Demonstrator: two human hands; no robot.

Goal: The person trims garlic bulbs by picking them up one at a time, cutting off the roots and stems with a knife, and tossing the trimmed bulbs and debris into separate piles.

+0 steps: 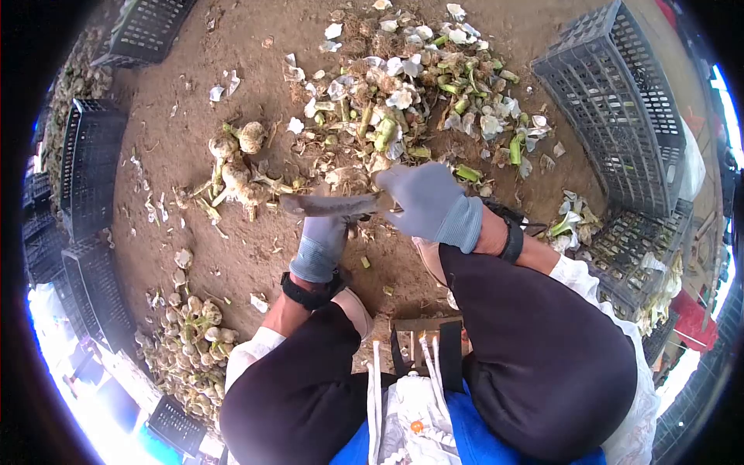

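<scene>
My right hand (425,203), in a grey glove with a ribbed cuff, is closed around the handle of a knife (333,205) with a broad, slightly curved blade. The blade points left and crosses above my left hand (322,239), gloved too. My left fingers look curled, but the blade covers them, and whatever they hold is hidden. Just left of the blade tip, several garlic bulbs (236,174) with stalks lie on the dirt. Beyond my hands spreads a heap of cut stalks, roots and papery skins (403,85).
More garlic bulbs (190,333) are piled at the lower left. A black plastic crate (616,108) stands tilted at the right, with another crate (632,248) below it. Further crates (93,163) line the left side. My bent knees (542,349) frame the near ground.
</scene>
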